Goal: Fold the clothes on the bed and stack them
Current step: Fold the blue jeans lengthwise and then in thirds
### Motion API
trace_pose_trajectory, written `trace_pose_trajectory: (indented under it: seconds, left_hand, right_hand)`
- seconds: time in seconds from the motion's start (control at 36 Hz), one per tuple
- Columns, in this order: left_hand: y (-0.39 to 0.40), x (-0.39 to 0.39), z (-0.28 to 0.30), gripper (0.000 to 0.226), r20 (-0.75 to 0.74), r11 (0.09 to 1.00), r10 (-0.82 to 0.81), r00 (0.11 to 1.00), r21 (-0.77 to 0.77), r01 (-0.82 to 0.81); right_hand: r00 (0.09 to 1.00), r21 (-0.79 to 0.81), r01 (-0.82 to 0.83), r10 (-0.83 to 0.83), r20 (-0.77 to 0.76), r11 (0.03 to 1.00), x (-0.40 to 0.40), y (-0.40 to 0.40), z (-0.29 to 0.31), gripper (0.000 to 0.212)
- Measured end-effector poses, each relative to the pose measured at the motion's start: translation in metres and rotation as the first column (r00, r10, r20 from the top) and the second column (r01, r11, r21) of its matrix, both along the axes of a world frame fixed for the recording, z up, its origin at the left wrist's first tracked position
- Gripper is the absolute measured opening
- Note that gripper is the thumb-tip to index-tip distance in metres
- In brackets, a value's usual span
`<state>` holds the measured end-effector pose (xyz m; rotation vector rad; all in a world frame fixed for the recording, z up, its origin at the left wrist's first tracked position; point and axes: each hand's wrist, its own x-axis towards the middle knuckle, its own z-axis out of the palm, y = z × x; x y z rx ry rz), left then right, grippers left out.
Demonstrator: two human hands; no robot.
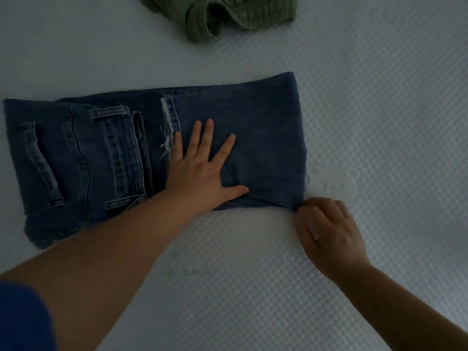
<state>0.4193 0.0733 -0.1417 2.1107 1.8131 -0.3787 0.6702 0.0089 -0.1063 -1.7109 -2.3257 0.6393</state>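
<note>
denim jeans [106,153] corner hidden under right hand [329,231].

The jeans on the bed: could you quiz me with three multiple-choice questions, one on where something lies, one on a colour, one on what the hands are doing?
1. Where does the green garment lie relative to the jeans?
A. on top of them
B. farther up the bed, apart from them
C. under them

2. What colour are the jeans?
A. black
B. white
C. blue

3. What is the left hand doing?
A. pressing flat on the jeans
B. lifting the green garment
C. hanging off the bed

Answers: 1 B, bare bed shows between them. 2 C, blue denim. 3 A, its fingers are spread on the fabric, while the right hand pinches the jeans' near corner.
</note>
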Motion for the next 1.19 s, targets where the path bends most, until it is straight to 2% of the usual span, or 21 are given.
trace_pose_trajectory:
  seconds: [0.06,0.11,0.17,0.25,0.31,0.36,0.44,0.53,0.58,0.61,0.64,0.69,0.75,0.81,0.86,0.92,1.0,1.03,1.08,1.14,1.19]
  left_hand:
    - [0.001,0.001,-0.003,0.105,0.017,1.0,0.004,1.0,-0.014,-0.004]
    - [0.002,-0.002,-0.001,0.106,0.032,1.0,-0.01,0.999,-0.027,0.011]
    - [0.003,-0.005,0.006,0.104,0.084,0.999,-0.019,0.996,-0.026,0.021]
    - [-0.008,-0.007,0.021,0.089,0.181,0.994,0.028,0.983,0.103,-0.047]
    - [-0.022,-0.018,0.026,0.077,0.148,0.985,0.093,0.985,0.134,-0.113]
    - [-0.036,-0.039,0.028,0.072,0.1,0.985,0.172,0.98,-0.002,-0.173]
    - [-0.028,-0.022,0.019,0.072,0.079,0.966,0.161,0.984,-0.215,-0.141]
    - [-0.012,-0.006,0.026,0.074,0.109,0.937,0.148,0.983,-0.333,-0.104]
    - [-0.012,-0.017,0.044,0.07,0.225,0.931,0.225,0.948,-0.336,-0.141]
    - [-0.014,-0.025,0.054,0.062,0.334,0.931,0.296,0.895,-0.311,-0.192]
    - [-0.015,-0.032,0.065,0.052,0.474,0.912,0.396,0.787,-0.3,-0.279]
    - [-0.02,-0.048,0.088,0.038,0.679,0.782,0.608,0.412,-0.422,-0.459]
    - [-0.026,-0.071,0.109,0.026,0.681,0.597,0.732,0.017,-0.629,-0.498]
    - [-0.032,-0.102,0.121,0.023,0.538,0.423,0.793,-0.285,-0.824,-0.378]
    - [-0.039,-0.137,0.124,0.047,0.418,0.365,0.789,-0.45,-0.908,-0.205]
    - [-0.045,-0.17,0.122,0.066,0.368,0.389,0.741,-0.562,-0.917,-0.088]
    - [-0.051,-0.212,0.114,0.055,0.339,0.436,0.6,-0.724,-0.898,-0.059]
    - [-0.054,-0.223,0.11,0.05,0.356,0.417,0.585,-0.728,-0.903,-0.106]
    - [-0.062,-0.24,0.095,0.036,0.432,0.326,0.643,-0.632,-0.902,-0.284]
    - [-0.07,-0.249,0.081,0.017,0.524,0.324,0.727,-0.443,-0.831,-0.452]
    - [-0.074,-0.25,0.071,0.012,0.596,0.374,0.76,-0.259,-0.728,-0.575]
  right_hand:
    - [0.979,-0.176,0.171,-0.187,-0.078,0.969,-0.004,0.009,0.008,0.033]
    - [0.886,-0.373,0.399,-0.457,-0.081,0.838,-0.016,0.028,0.014,0.029]
    - [0.775,-0.52,0.495,-0.624,-0.097,0.696,-0.027,0.048,0.012,0.036]
    - [0.78,-0.611,0.448,-0.619,-0.09,0.653,-0.043,0.077,0.013,0.045]
    - [0.764,-0.675,0.406,-0.634,-0.118,0.615,-0.054,0.086,0.02,0.044]
    - [0.691,-0.766,0.324,-0.692,-0.21,0.556,-0.071,0.087,0.032,0.037]
    - [0.588,-0.818,0.251,-0.753,-0.296,0.518,-0.06,0.082,0.042,0.034]
    - [0.555,-0.755,0.303,-0.752,-0.355,0.581,-0.06,0.076,0.054,0.03]
    - [0.545,-0.714,0.283,-0.72,-0.429,0.64,-0.081,0.075,0.072,0.026]
    - [0.536,-0.697,0.268,-0.704,-0.466,0.665,-0.093,0.075,0.084,0.026]
    - [0.54,-0.673,0.255,-0.68,-0.496,0.694,-0.106,0.074,0.096,0.027]
    - [0.603,-0.596,0.24,-0.599,-0.527,0.766,-0.134,0.07,0.119,0.03]
    - [0.713,-0.492,0.248,-0.501,-0.49,0.834,-0.166,0.062,0.137,0.031]
    - [0.8,-0.408,0.215,-0.399,-0.447,0.887,-0.204,0.052,0.153,0.035]
    - [0.847,-0.367,0.139,-0.302,-0.436,0.92,-0.246,0.039,0.158,0.038]
    - [0.882,-0.332,0.077,-0.219,-0.417,0.94,-0.289,0.029,0.151,0.048]
    - [0.928,-0.367,-0.013,-0.125,-0.35,0.93,-0.353,0.015,0.128,0.058]
    - [0.933,-0.408,-0.067,-0.087,-0.348,0.911,-0.369,0.008,0.118,0.055]
    - [0.959,-0.392,-0.201,0.098,-0.267,0.898,-0.388,-0.009,0.095,0.043]
    - [0.962,-0.263,-0.262,0.232,-0.141,0.929,-0.387,-0.023,0.075,0.035]
    - [0.968,-0.151,-0.251,0.247,-0.049,0.956,-0.373,-0.029,0.067,0.035]
